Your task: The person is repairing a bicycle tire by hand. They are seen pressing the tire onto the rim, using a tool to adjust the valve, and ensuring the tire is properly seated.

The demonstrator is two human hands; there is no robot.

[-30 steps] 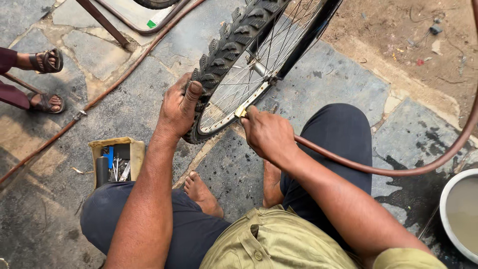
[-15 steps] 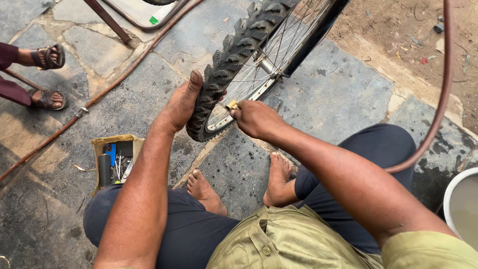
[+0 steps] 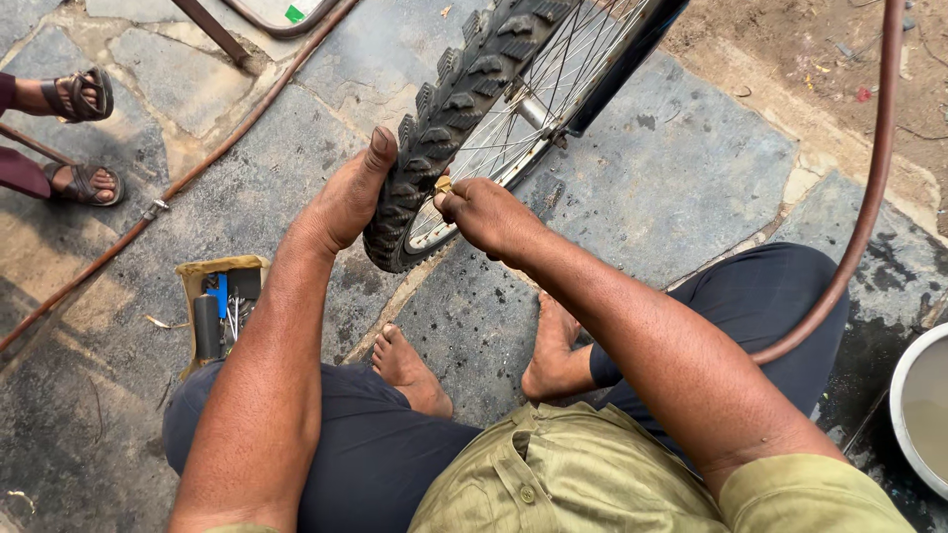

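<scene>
A bicycle wheel with a knobby black tyre (image 3: 449, 94) and silver spokes stands on the stone floor in front of me. My left hand (image 3: 348, 192) grips the tyre's outer tread near its lowest part, thumb up. My right hand (image 3: 486, 212) pinches a small brass fitting (image 3: 443, 185) at the rim on the inner side of the wheel. A reddish-brown hose (image 3: 869, 188) curves from the top right down behind my right arm. I am squatting, both bare feet on the floor.
A small open box of tools (image 3: 219, 306) lies on the floor to my left. Another person's sandalled feet (image 3: 79, 138) are at the far left. A second thin hose (image 3: 207, 163) crosses the floor diagonally. A white basin of water (image 3: 923, 410) sits at the right edge.
My left hand slid from the tyre's top edge round to its outer tread. My right hand stayed at the rim fitting. The view has drawn closer, and the hose swung further right.
</scene>
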